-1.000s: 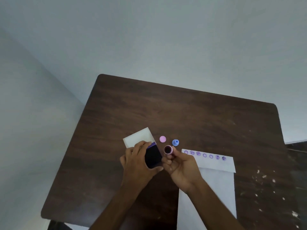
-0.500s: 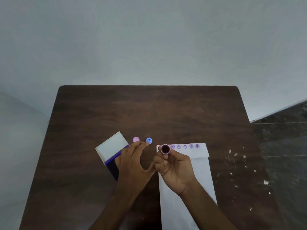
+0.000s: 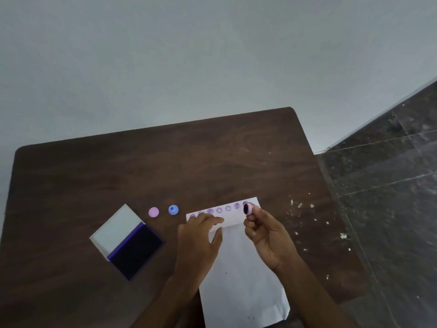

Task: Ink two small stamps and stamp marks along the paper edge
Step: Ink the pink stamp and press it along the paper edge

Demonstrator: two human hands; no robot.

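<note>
Stamps number two: the pink one (image 3: 247, 208) pinched in your right hand (image 3: 268, 237) over the paper's (image 3: 238, 268) far right corner, the blue one (image 3: 173, 209) standing on the surface (image 3: 165, 166) beside a pink cap (image 3: 153, 212). About eight marks (image 3: 219, 210) line the folded edge. Half a second ago your left hand (image 3: 197, 235) hung over the ink pad (image 3: 136, 248); now it lies flat on the paper, fingers spread, covering the leftmost marks.

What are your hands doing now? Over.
Left hand flat on the white paper. Right hand pinching small pink round stamp at right end of purple mark row. Nothing in the way.
</note>
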